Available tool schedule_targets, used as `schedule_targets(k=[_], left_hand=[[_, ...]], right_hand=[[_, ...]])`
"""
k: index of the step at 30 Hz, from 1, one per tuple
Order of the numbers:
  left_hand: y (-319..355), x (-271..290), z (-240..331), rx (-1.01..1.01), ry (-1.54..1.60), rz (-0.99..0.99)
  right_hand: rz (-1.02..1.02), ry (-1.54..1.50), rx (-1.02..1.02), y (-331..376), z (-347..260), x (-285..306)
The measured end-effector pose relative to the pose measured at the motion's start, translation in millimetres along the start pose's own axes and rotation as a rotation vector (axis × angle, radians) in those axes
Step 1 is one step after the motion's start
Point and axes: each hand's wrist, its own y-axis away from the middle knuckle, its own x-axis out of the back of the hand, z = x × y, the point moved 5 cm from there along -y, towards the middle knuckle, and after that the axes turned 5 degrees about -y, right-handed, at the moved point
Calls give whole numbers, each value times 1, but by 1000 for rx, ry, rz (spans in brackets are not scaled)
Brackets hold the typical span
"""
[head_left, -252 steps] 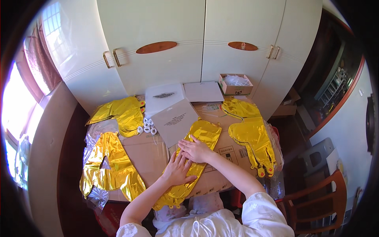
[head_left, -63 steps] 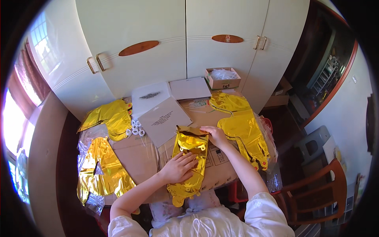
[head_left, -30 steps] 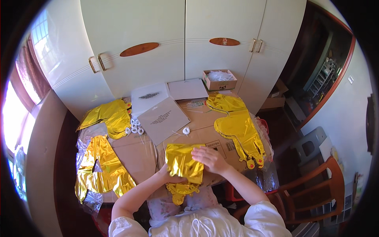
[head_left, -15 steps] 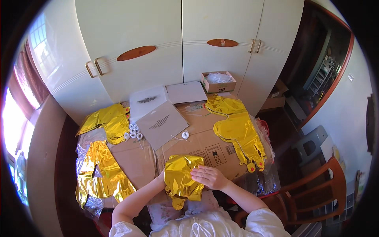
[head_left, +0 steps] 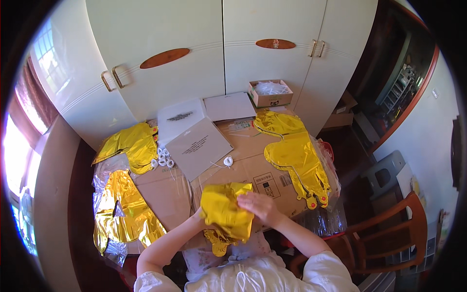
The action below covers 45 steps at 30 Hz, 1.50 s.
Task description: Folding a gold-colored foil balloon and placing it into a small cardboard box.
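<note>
A partly folded gold foil balloon [head_left: 224, 207] is held up over the front edge of the table, its crumpled lower end hanging above my lap. My left hand [head_left: 198, 218] grips its left side, with most of the fingers hidden behind the foil. At the right side, my right hand [head_left: 260, 206] has its fingers closed over the balloon's edge, slightly blurred. Flat gold foil balloons lie in a stack [head_left: 292, 155] to the right. To the left are an A-shaped gold balloon [head_left: 131, 221] and another gold stack [head_left: 130, 145] behind it.
Flattened cardboard [head_left: 243, 170] covers the table. Grey cards [head_left: 199, 152], several white ribbon coils [head_left: 164, 159] and a single ribbon coil [head_left: 228, 161] lie on it. A box of clear sticks [head_left: 271, 99] stands at the back by the cabinet. A wooden chair [head_left: 408, 233] is at the right.
The foil between my hands has shifted and its upper part bends over more. My right hand has moved slightly up along its edge. The view has tilted a little.
</note>
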Motion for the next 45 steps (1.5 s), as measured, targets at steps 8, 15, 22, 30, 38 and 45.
schedule_targets(k=[8, 15, 22, 30, 38, 45], left_hand=[[14, -18, -5, 239, -325, -179], [11, -20, -5, 235, -324, -198], [11, -17, -3, 209, -318, -207], [9, -17, -3, 196, -306, -202], [14, -19, -5, 227, -258, -161], [31, 7, -26, 296, -280, -122]], right_hand=[[-20, 32, -781, -27, 113, -1], [265, -791, -1070, -11, 202, -34], [102, -612, -1076, -25, 227, -40], [222, 210, -635, -47, 192, -14], [-404, 121, 39, -15, 53, -10], [-602, 210, 178, -6, 21, -5]])
